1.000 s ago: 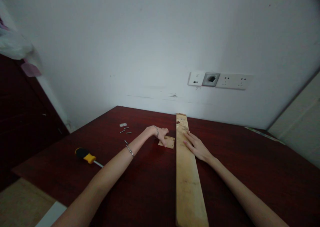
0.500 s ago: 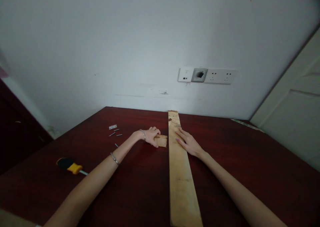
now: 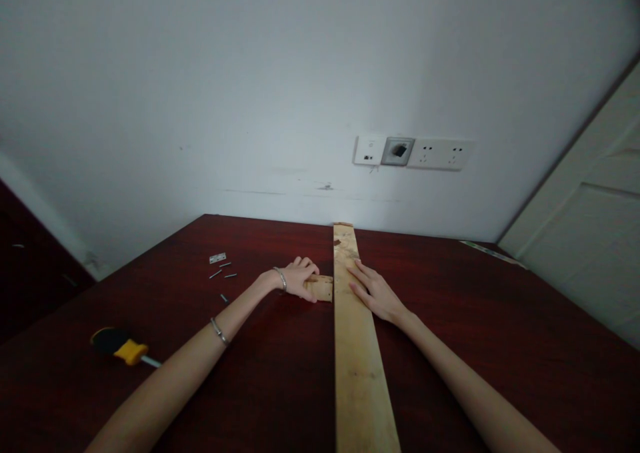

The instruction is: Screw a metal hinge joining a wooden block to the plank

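Note:
A long pale wooden plank [image 3: 356, 346] lies lengthwise on the dark red table [image 3: 490, 346], reaching the white wall. My right hand [image 3: 373, 290] lies flat on the plank's right edge, fingers stretched out. A small wooden block [image 3: 323, 288] sits against the plank's left edge. My left hand [image 3: 299, 278] is curled over that block, fingers wrapped on its top and near side. A thin bracelet circles the left wrist.
A yellow-and-black screwdriver [image 3: 120, 346] lies at the left of the table. A small metal hinge [image 3: 217, 258] and several screws [image 3: 224, 274] lie behind my left arm. Wall sockets [image 3: 413, 152] sit above the table. A pale door [image 3: 595, 240] stands at right.
My left hand has slid the small block rightward until it meets the plank's edge. The view has shifted, so everything sits further left. The right hand stays on the plank.

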A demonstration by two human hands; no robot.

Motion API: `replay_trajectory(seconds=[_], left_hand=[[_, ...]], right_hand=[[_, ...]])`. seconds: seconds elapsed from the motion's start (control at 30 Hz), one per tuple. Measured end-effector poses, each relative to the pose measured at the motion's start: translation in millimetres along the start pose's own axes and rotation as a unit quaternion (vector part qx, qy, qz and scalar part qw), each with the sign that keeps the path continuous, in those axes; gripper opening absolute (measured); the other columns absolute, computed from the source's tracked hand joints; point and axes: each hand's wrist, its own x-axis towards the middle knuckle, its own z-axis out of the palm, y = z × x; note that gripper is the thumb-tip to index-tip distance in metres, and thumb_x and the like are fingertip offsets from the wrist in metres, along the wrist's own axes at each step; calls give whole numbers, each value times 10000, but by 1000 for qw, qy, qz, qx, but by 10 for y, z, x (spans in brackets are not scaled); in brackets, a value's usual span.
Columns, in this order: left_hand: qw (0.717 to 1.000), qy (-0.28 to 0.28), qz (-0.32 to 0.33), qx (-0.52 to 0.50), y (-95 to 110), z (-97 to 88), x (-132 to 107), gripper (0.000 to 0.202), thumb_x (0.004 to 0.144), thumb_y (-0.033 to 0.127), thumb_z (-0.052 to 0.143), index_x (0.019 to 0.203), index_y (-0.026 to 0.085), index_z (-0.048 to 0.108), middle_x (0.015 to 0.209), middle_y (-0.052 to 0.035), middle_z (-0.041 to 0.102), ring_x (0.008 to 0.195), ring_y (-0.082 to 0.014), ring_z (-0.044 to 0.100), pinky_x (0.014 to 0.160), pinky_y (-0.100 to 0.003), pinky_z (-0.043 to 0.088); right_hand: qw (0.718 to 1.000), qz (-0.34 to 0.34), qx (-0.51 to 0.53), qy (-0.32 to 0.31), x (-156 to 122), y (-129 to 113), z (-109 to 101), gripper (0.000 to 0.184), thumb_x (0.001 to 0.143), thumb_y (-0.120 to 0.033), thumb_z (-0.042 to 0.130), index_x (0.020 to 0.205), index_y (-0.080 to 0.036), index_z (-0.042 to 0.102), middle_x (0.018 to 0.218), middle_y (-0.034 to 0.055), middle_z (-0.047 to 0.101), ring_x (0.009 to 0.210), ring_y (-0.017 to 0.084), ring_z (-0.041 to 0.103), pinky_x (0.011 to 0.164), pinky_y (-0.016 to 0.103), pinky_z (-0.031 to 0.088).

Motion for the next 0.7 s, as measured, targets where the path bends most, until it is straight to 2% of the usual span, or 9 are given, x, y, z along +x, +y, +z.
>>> replay_trajectory(seconds=[0.4, 0.57, 0.7], left_hand=[[1000, -4, -7, 11, 67, -23, -22, 688, 657, 622, 700, 1164, 231, 447, 1240, -88, 408, 1143, -287, 386, 959, -390, 382], [1000, -11, -5, 6, 43, -16, -25, 731, 641, 650, 684, 1191, 242, 427, 1255, -83, 399, 1140, -293, 383, 960, -403, 389], [1000, -14, 2, -1, 34, -14, -22, 812, 622, 663, 684, 1240, 214, 407, 1276, -104, 394, 1165, -308, 372, 982, -398, 377]], right_hand=[[1000, 10, -12, -13, -3, -38, -26, 550, 948, -469, 366, 1370, -142, 498, 1504, 170, 370, 1375, 288, 384, 1133, 476, 302], [1000, 7, 0, 1, -8, -23, -13, 541, 942, -491, 365, 1361, -179, 506, 1507, 144, 372, 1371, 294, 389, 1124, 505, 312], [1000, 11, -1, -2, -8, -20, -10, 557, 942, -492, 366, 1367, -157, 499, 1507, 154, 369, 1372, 293, 389, 1130, 488, 311]])
